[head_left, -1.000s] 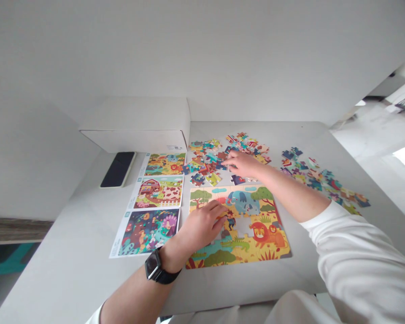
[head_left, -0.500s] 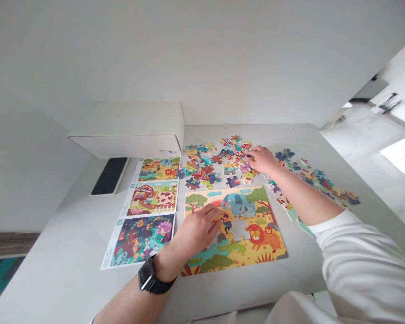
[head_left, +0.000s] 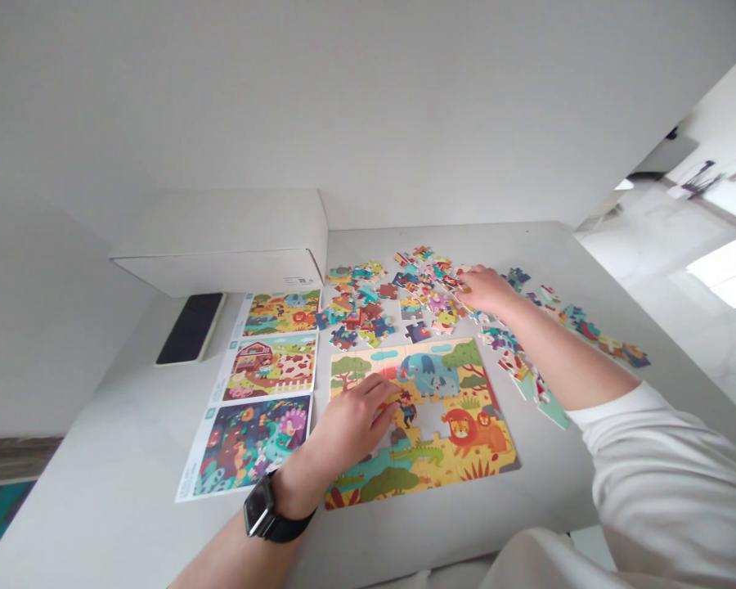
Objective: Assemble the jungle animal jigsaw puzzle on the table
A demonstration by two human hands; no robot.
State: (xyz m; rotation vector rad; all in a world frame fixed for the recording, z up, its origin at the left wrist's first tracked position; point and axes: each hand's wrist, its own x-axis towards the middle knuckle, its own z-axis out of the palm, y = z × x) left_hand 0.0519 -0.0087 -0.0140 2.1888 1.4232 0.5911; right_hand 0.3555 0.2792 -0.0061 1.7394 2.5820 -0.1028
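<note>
Rightward the right hand (head_left: 484, 288) has slid, now over the loose pieces (head_left: 417, 286) at the desk's (head_left: 128, 425) far side, fingers curled, perhaps pinching one. Left hand (head_left: 349, 425) lies flat, fingers together, on the puzzle (head_left: 466, 425).

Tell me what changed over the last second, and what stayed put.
The right hand moved from the middle of the loose puzzle pieces toward their right side; whether it took one cannot be told. The left hand stayed resting on the nearly finished savanna puzzle. Reference sheet, white box and phone lie unchanged.
</note>
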